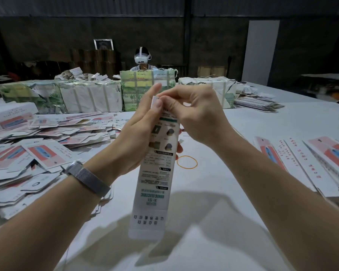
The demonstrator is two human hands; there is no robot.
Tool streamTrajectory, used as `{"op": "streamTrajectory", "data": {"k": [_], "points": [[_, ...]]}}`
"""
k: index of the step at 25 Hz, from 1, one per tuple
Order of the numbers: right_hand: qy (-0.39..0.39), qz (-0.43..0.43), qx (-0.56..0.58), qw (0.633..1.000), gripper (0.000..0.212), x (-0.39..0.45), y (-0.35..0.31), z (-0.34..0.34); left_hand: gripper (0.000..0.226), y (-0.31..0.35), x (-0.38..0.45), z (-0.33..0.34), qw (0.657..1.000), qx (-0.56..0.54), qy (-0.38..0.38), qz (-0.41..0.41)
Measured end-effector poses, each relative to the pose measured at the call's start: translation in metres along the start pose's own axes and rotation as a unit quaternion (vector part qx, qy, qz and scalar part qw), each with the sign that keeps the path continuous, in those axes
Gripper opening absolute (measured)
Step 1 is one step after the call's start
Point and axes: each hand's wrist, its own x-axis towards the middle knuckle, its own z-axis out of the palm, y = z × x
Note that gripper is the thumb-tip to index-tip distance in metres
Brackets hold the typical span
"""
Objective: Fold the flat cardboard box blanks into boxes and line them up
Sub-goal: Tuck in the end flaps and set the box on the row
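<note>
A long, narrow white box [155,182] with green print stands upright above the table in front of me, its lower end toward me. My left hand [137,133] grips its upper half from the left, thumb up along the top edge. At the far end, my right hand [194,114] pinches the small top flap with curled fingers. A heap of flat pink-and-white box blanks [37,151] covers the table on the left. Folded boxes [309,161] lie side by side on the right.
A yellow rubber band [187,162] lies on the white table [243,222] just right of the held box. Strapped paper-wrapped bundles [90,96] form a row across the far side, with a person in a headset [142,58] behind them. A stack of flat sheets [256,103] sits far right.
</note>
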Motion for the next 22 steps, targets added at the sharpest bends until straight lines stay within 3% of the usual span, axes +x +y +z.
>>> {"op": "streamTrajectory", "data": {"k": [5,11,16,18,22], "points": [[0.019,0.017,-0.001,1.000,0.015,-0.003,-0.003,0.009,0.050,-0.003,0.003,0.001,0.998,0.027,0.027,0.040],[0.098,-0.010,-0.170,0.981,0.025,-0.003,-0.016,0.016,0.044,-0.007,0.012,0.014,0.994,0.001,0.062,0.089],[-0.038,0.061,-0.146,0.987,0.041,-0.002,-0.027,0.014,0.050,0.006,0.006,0.020,0.997,-0.021,0.073,0.011],[-0.055,0.064,-0.147,0.986,0.047,0.000,-0.030,0.010,0.054,0.012,0.005,0.017,0.998,-0.026,0.049,0.003],[0.008,0.042,-0.192,0.980,0.039,-0.002,-0.029,-0.006,0.055,0.005,0.008,0.010,0.999,-0.011,-0.046,0.013]]}}
